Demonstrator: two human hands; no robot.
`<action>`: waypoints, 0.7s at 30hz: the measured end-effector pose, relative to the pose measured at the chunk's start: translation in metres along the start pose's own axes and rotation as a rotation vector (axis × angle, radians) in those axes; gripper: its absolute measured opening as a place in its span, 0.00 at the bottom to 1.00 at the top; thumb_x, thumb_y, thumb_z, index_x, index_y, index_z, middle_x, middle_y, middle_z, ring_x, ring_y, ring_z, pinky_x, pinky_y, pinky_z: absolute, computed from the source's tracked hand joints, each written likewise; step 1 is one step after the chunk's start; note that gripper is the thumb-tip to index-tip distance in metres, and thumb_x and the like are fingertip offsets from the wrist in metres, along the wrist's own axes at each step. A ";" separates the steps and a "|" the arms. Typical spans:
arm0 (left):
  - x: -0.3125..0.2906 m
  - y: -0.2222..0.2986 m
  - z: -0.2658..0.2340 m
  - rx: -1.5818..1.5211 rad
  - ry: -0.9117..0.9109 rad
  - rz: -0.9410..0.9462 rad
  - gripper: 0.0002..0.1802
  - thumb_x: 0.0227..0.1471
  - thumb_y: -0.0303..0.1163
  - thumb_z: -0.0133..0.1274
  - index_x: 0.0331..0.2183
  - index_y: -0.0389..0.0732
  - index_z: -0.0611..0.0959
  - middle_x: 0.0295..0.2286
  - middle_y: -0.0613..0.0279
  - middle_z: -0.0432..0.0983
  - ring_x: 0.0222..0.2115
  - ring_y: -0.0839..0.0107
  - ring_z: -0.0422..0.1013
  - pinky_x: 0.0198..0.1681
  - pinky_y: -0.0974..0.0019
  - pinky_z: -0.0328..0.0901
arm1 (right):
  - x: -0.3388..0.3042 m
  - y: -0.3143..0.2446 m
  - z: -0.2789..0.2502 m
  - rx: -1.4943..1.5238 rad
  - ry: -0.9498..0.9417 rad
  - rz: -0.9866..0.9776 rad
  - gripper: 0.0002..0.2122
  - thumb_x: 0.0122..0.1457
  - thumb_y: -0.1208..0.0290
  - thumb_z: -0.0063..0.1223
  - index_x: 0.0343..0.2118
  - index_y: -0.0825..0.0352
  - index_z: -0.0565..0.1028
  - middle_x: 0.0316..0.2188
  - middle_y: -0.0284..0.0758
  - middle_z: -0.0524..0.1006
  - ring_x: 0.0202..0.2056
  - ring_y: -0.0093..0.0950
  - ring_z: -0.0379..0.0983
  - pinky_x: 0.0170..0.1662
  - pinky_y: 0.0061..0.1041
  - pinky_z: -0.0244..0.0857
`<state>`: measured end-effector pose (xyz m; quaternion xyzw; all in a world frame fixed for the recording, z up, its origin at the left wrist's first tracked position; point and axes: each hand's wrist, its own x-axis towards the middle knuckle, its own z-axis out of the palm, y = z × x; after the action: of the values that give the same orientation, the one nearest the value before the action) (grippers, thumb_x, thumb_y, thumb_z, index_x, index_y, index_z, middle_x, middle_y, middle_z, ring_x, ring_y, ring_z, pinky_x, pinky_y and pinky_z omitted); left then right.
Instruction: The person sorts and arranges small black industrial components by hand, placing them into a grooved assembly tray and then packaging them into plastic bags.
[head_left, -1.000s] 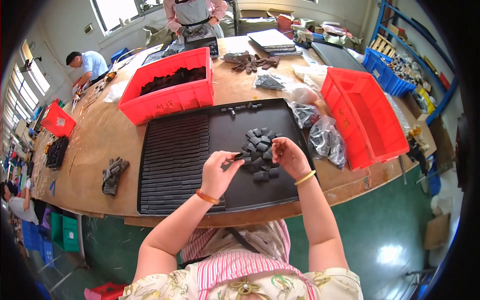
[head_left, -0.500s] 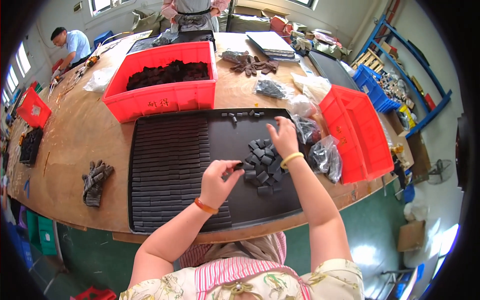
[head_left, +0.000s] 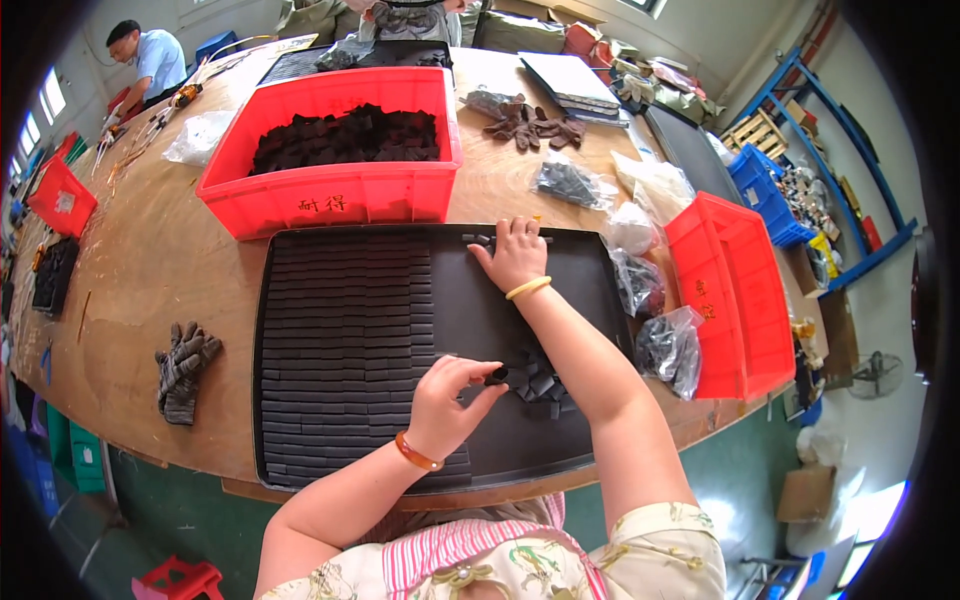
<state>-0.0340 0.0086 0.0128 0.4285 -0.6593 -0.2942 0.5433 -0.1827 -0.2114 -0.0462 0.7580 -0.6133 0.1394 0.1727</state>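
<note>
The right forearm (head_left: 592, 370) hides part of the loose pile of dark pieces (head_left: 540, 386) on the black tray (head_left: 475, 325). The right hand (head_left: 516, 258), fingers slightly spread, covers some small dark pieces (head_left: 481, 240) near the tray's far edge; whether it grips one, I cannot tell. The left hand (head_left: 443, 400) pinches a black piece (head_left: 497, 376) between thumb and fingertips, left of the pile.

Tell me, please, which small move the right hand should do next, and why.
Probably the right hand should pinch one of the small dark pieces near the tray's far edge: its fingers reach right over that row, while the left hand holds a black piece above the tray.
</note>
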 end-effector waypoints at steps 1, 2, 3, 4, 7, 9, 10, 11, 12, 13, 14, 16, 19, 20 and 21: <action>0.000 0.001 0.001 -0.002 -0.001 -0.003 0.16 0.40 0.25 0.66 0.36 0.41 0.84 0.28 0.63 0.79 0.28 0.69 0.72 0.32 0.68 0.69 | -0.001 -0.001 -0.001 0.015 -0.061 -0.023 0.30 0.52 0.39 0.52 0.43 0.65 0.71 0.44 0.42 0.71 0.49 0.43 0.64 0.43 0.39 0.65; 0.000 0.001 0.001 -0.015 -0.008 -0.009 0.16 0.40 0.25 0.66 0.36 0.41 0.84 0.28 0.63 0.78 0.28 0.69 0.72 0.32 0.68 0.69 | -0.003 0.001 0.001 -0.021 0.061 -0.061 0.24 0.53 0.46 0.53 0.42 0.63 0.71 0.44 0.43 0.70 0.46 0.43 0.67 0.39 0.38 0.68; -0.001 0.001 0.002 -0.027 -0.015 -0.013 0.17 0.40 0.25 0.66 0.37 0.41 0.84 0.28 0.63 0.78 0.28 0.69 0.72 0.32 0.68 0.69 | -0.001 0.003 0.002 -0.022 0.057 -0.062 0.24 0.53 0.46 0.53 0.42 0.63 0.71 0.44 0.43 0.70 0.46 0.43 0.67 0.39 0.38 0.68; -0.001 0.001 0.002 -0.028 -0.016 -0.016 0.17 0.40 0.25 0.66 0.37 0.41 0.84 0.28 0.63 0.78 0.28 0.69 0.72 0.32 0.68 0.69 | 0.002 0.005 0.002 0.030 0.044 -0.066 0.22 0.54 0.48 0.54 0.41 0.62 0.71 0.43 0.44 0.70 0.43 0.43 0.70 0.35 0.37 0.70; 0.000 0.000 0.002 -0.023 -0.019 0.003 0.17 0.40 0.25 0.66 0.37 0.41 0.84 0.28 0.63 0.78 0.28 0.69 0.72 0.32 0.69 0.69 | -0.002 0.006 0.004 0.087 0.010 -0.033 0.16 0.55 0.55 0.55 0.40 0.60 0.71 0.38 0.44 0.72 0.30 0.40 0.76 0.26 0.36 0.72; -0.001 -0.003 0.004 -0.020 -0.020 0.007 0.16 0.40 0.25 0.66 0.36 0.41 0.84 0.27 0.64 0.78 0.28 0.70 0.72 0.32 0.69 0.68 | -0.003 0.013 0.008 0.087 -0.083 -0.073 0.14 0.58 0.58 0.52 0.40 0.63 0.70 0.34 0.44 0.75 0.29 0.40 0.77 0.25 0.37 0.71; -0.002 -0.004 0.004 -0.019 -0.022 0.006 0.16 0.40 0.25 0.66 0.36 0.41 0.84 0.27 0.64 0.78 0.28 0.70 0.72 0.32 0.69 0.68 | -0.003 0.013 0.008 0.089 -0.083 -0.071 0.14 0.58 0.58 0.52 0.40 0.63 0.70 0.34 0.44 0.75 0.29 0.40 0.77 0.25 0.37 0.71; -0.003 -0.005 0.004 -0.014 -0.028 0.001 0.16 0.40 0.25 0.66 0.36 0.41 0.84 0.27 0.64 0.78 0.27 0.70 0.72 0.32 0.69 0.68 | -0.003 0.013 0.009 0.105 -0.111 -0.076 0.14 0.58 0.60 0.52 0.39 0.64 0.70 0.33 0.44 0.75 0.30 0.40 0.77 0.27 0.38 0.72; -0.003 -0.005 0.004 -0.008 -0.034 -0.005 0.16 0.40 0.25 0.66 0.36 0.41 0.84 0.27 0.64 0.77 0.26 0.70 0.72 0.31 0.69 0.68 | -0.003 0.014 0.009 0.120 -0.138 -0.080 0.13 0.57 0.61 0.53 0.39 0.65 0.70 0.31 0.43 0.76 0.31 0.41 0.77 0.29 0.38 0.72; -0.004 -0.007 0.004 -0.009 -0.034 -0.005 0.16 0.40 0.25 0.66 0.36 0.41 0.84 0.27 0.64 0.77 0.26 0.70 0.72 0.31 0.69 0.68 | -0.003 0.016 0.007 0.120 -0.137 -0.079 0.13 0.57 0.61 0.53 0.39 0.65 0.70 0.31 0.43 0.76 0.31 0.41 0.77 0.29 0.38 0.72; -0.004 -0.008 0.005 -0.016 -0.031 -0.008 0.16 0.40 0.25 0.66 0.37 0.41 0.84 0.26 0.64 0.77 0.26 0.70 0.71 0.31 0.69 0.67 | -0.004 0.021 0.004 0.210 -0.135 -0.029 0.12 0.58 0.62 0.52 0.37 0.66 0.70 0.32 0.44 0.77 0.31 0.42 0.77 0.30 0.38 0.72; -0.004 -0.007 0.007 -0.036 -0.033 -0.008 0.16 0.40 0.25 0.66 0.37 0.41 0.84 0.26 0.64 0.77 0.25 0.71 0.71 0.31 0.69 0.67 | -0.007 0.044 0.005 0.468 -0.078 0.076 0.12 0.59 0.62 0.52 0.35 0.67 0.70 0.32 0.46 0.77 0.33 0.44 0.77 0.33 0.37 0.71; -0.004 -0.002 0.005 -0.043 -0.038 -0.034 0.16 0.41 0.25 0.66 0.37 0.41 0.84 0.26 0.64 0.77 0.25 0.71 0.71 0.31 0.69 0.67 | -0.005 0.065 -0.021 1.666 -0.487 0.799 0.09 0.59 0.64 0.50 0.32 0.65 0.72 0.24 0.35 0.75 0.21 0.28 0.70 0.19 0.26 0.63; -0.004 -0.001 0.005 -0.048 -0.038 -0.034 0.16 0.41 0.25 0.66 0.37 0.41 0.84 0.26 0.64 0.77 0.25 0.70 0.71 0.31 0.69 0.68 | -0.006 0.075 -0.019 2.021 -0.539 1.035 0.08 0.59 0.64 0.50 0.31 0.63 0.72 0.23 0.30 0.72 0.19 0.22 0.65 0.17 0.19 0.57; -0.005 -0.001 0.005 -0.053 -0.037 -0.035 0.16 0.41 0.25 0.66 0.37 0.40 0.84 0.26 0.63 0.77 0.26 0.70 0.72 0.31 0.70 0.68 | -0.008 0.078 -0.022 2.172 -0.530 1.077 0.09 0.60 0.63 0.49 0.31 0.64 0.73 0.24 0.32 0.73 0.21 0.23 0.67 0.17 0.17 0.57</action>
<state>-0.0388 0.0119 0.0089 0.4197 -0.6537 -0.3291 0.5369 -0.2606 -0.2096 -0.0223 0.1649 -0.4295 0.4707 -0.7529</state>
